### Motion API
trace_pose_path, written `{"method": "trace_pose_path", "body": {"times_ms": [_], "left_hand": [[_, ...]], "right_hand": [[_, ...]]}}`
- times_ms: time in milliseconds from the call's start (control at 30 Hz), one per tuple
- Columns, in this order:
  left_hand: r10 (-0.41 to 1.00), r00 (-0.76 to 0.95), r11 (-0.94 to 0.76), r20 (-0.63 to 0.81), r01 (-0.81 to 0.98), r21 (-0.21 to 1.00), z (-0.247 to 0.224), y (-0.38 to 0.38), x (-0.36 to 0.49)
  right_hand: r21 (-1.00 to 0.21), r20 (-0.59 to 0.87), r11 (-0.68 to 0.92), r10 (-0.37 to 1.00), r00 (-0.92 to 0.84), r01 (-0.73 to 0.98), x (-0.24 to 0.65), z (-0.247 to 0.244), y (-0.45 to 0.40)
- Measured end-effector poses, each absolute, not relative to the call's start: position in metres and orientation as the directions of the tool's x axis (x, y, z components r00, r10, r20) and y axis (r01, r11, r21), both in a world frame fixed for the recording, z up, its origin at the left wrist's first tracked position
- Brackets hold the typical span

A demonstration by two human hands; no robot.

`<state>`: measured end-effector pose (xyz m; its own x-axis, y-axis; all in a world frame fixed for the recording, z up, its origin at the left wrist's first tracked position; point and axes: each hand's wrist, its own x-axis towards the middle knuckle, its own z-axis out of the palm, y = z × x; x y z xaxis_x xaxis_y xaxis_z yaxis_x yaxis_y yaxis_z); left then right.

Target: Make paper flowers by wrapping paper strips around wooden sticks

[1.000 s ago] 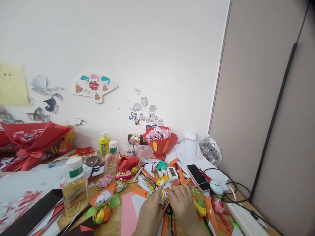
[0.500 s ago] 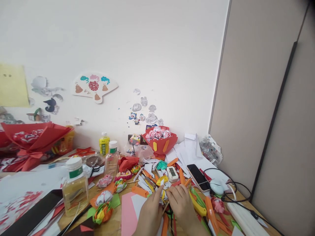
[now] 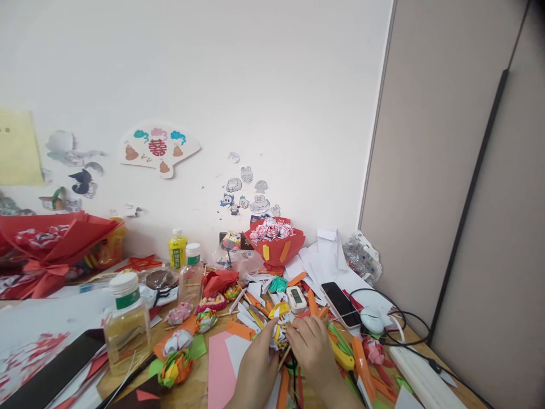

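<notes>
A yellow and white paper flower (image 3: 280,334) on a thin wooden stick (image 3: 284,358) is between my two hands, low in the middle of the view. My left hand (image 3: 259,357) is closed around its left side, thumb up against the petals. From the right, my right hand (image 3: 310,345) has its fingers curled over the flower and the top of the stick. My fingers partly cover the petals. Pink paper (image 3: 219,363) and a white sheet lie by my left wrist. A yellow utility knife (image 3: 343,357) rests close to my right hand.
Paper scraps litter the wooden table. Finished paper flowers (image 3: 175,368) and a bottle of yellowish liquid (image 3: 126,335) stand left. Farther back are a red-wrapped bouquet (image 3: 276,253), a small white timer (image 3: 297,299) and a phone (image 3: 340,304). A cable and white power strip (image 3: 421,375) lie right.
The view has shifted slightly, so the scene sits a little farther left. Both hands stay at the paper flower, with more of its yellow petals and stick showing between them.
</notes>
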<state>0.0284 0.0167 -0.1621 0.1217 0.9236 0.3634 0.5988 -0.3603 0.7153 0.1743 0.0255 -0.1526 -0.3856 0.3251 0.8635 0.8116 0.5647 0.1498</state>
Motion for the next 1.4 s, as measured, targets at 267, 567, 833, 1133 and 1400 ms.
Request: {"method": "trace_pose_path", "body": {"times_ms": [267,567,833,1133,1400], "left_hand": [[0.878,0.185,-0.449,0.441,0.637,0.627,-0.163,0.018,0.025],[0.926,0.019,-0.333,0.376,0.509,0.794,-0.166,0.028,0.024],[0.877,0.081,-0.423,0.474,0.598,0.681,-0.167,0.024,0.024],[0.864,0.102,-0.439,0.493,0.631,0.639,-0.164,0.02,0.025],[0.906,0.103,-0.392,0.41,0.568,0.724,-0.165,0.023,0.025]], "right_hand": [[0.09,0.839,0.618,0.376,-0.394,0.781,0.17,-0.151,0.021],[-0.187,0.838,0.648,0.497,-0.224,0.738,0.169,-0.14,0.015],[-0.262,0.803,0.654,0.556,-0.216,0.71,0.163,-0.144,0.015],[-0.269,0.816,0.664,0.542,-0.202,0.698,0.166,-0.144,0.021],[-0.254,0.759,0.696,0.574,-0.308,0.672,0.171,-0.142,0.024]]}}
